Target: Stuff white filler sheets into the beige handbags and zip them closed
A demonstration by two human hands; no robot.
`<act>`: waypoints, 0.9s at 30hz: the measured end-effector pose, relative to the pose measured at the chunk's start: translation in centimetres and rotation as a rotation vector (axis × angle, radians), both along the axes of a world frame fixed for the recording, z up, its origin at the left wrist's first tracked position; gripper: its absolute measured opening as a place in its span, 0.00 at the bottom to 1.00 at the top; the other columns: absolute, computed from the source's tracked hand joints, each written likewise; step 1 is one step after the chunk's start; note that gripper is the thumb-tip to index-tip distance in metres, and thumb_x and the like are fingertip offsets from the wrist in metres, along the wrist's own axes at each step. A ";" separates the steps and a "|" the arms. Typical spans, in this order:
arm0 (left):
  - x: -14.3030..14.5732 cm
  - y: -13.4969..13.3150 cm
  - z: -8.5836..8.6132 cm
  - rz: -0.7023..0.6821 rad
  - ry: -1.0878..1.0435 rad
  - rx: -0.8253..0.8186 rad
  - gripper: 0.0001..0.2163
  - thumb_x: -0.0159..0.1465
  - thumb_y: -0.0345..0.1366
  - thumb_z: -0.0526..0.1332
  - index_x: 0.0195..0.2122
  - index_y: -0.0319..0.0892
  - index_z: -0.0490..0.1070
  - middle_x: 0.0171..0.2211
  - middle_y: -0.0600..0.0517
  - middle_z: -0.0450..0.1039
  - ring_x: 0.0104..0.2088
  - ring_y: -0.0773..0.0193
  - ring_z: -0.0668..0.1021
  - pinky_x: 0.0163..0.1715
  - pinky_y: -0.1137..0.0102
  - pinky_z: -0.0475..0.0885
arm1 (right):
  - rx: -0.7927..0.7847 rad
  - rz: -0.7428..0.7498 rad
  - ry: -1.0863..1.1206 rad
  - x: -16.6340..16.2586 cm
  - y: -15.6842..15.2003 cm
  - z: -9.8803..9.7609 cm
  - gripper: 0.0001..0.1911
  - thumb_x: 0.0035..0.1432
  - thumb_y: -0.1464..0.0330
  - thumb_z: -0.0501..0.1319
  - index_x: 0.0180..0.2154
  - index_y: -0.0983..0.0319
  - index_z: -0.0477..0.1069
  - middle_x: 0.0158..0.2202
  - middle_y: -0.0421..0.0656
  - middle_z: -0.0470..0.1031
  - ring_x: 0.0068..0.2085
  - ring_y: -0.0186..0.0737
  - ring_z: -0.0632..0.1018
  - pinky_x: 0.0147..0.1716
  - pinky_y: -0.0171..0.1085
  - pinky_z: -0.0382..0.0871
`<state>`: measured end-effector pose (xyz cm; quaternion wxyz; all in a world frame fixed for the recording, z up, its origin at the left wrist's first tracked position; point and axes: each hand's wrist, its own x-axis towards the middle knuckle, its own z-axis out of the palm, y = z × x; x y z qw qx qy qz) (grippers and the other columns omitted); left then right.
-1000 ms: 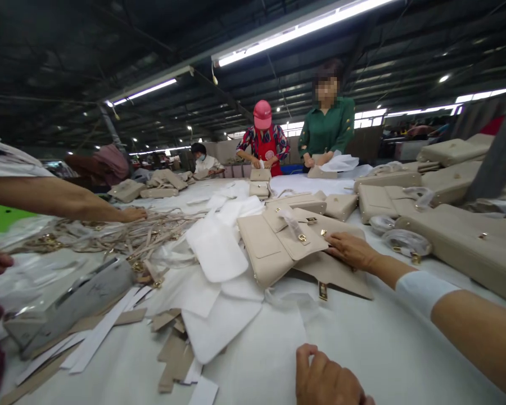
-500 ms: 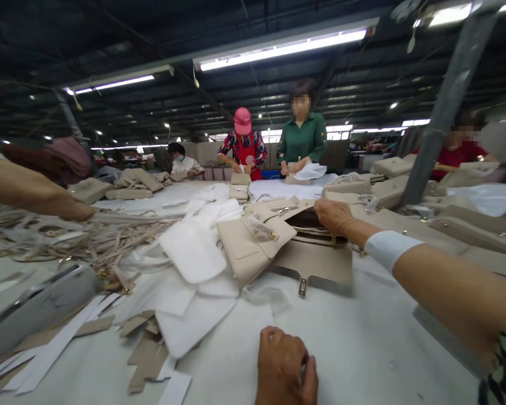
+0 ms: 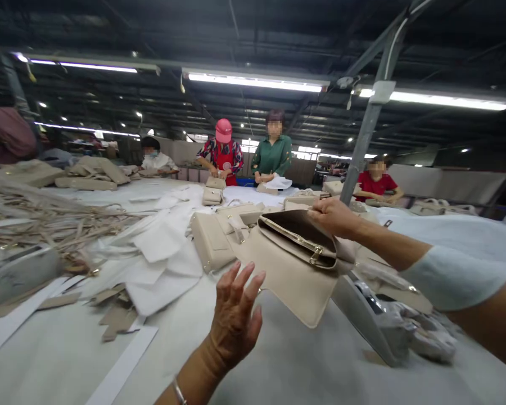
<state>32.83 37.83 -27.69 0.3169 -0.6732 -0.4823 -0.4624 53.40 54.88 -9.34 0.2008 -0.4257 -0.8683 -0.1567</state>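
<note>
**Beige handbag (image 3: pixel 297 264) held open above the table**

The beige handbag is up off the table (image 3: pixel 278 365), right in the middle of the view, tilted with its mouth facing the camera. Its dark brown lining and a gold frame along the opening show clearly. The front flap hangs down and forward below the opening.

The right grip (image 3: pixel 335 216) is pinching the bag at the upper right corner of its mouth, fingers curled over the edge. A white sleeve cover (image 3: pixel 442 275) wraps that forearm.

The left grip (image 3: pixel 236 315) is raised below and to the left of the bag, fingers spread wide and holding nothing. Its fingertips are just beside the left edge of the hanging flap; I can't tell if they touch it. A thin bracelet (image 3: pixel 177 391) sits on that wrist.

Just behind the held bag, to the left, a second beige bag (image 3: pixel 211 244) lies on the table. White padding sheets (image 3: pixel 160 247) spread out left of it, with cardboard scraps (image 3: pixel 113 315) nearer the camera. A tangle of straps (image 3: pixel 37 216) lies at far left. A grey object (image 3: pixel 366 318) sits under the right forearm, beside crumpled plastic.

Across the table stand a person in a pink cap (image 3: pixel 223 149) and a person in a green top (image 3: pixel 273 157). A person in a red shirt (image 3: pixel 377 183) sits beyond a slanted metal post (image 3: pixel 365 140).
</note>
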 end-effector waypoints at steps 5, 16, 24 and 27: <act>1.2 -7.0 4.4 -0.094 0.186 -0.066 0.18 0.59 0.23 0.57 0.51 0.43 0.67 0.49 0.45 0.73 0.54 0.52 0.70 0.56 0.52 0.62 | -0.654 0.374 0.466 2.7 -5.1 -3.4 0.18 0.54 0.55 0.56 0.24 0.63 0.66 0.19 0.35 0.60 0.21 0.30 0.61 0.21 0.31 0.54; 2.0 -14.2 9.0 -0.551 -0.054 -0.865 0.11 0.64 0.34 0.56 0.48 0.44 0.67 0.39 0.51 0.76 0.40 0.64 0.77 0.40 0.72 0.72 | -1.407 0.500 0.463 0.6 -9.5 -15.7 0.20 0.48 0.53 0.64 0.25 0.64 0.64 0.19 0.33 0.60 0.20 0.27 0.58 0.19 0.29 0.49; 4.1 -0.6 5.7 -0.106 0.536 -1.103 0.06 0.57 0.31 0.57 0.28 0.41 0.73 0.29 0.48 0.76 0.31 0.57 0.77 0.34 0.65 0.69 | -1.017 0.540 0.410 1.4 -7.7 -15.5 0.16 0.52 0.59 0.59 0.22 0.64 0.64 0.19 0.34 0.57 0.22 0.29 0.58 0.21 0.31 0.50; 4.6 0.9 4.7 -0.061 0.529 -1.101 0.07 0.58 0.35 0.56 0.30 0.43 0.74 0.30 0.47 0.77 0.30 0.57 0.77 0.29 0.68 0.67 | -0.926 0.442 0.509 2.5 -7.4 -14.7 0.12 0.50 0.61 0.61 0.27 0.65 0.69 0.21 0.36 0.63 0.24 0.31 0.62 0.23 0.32 0.54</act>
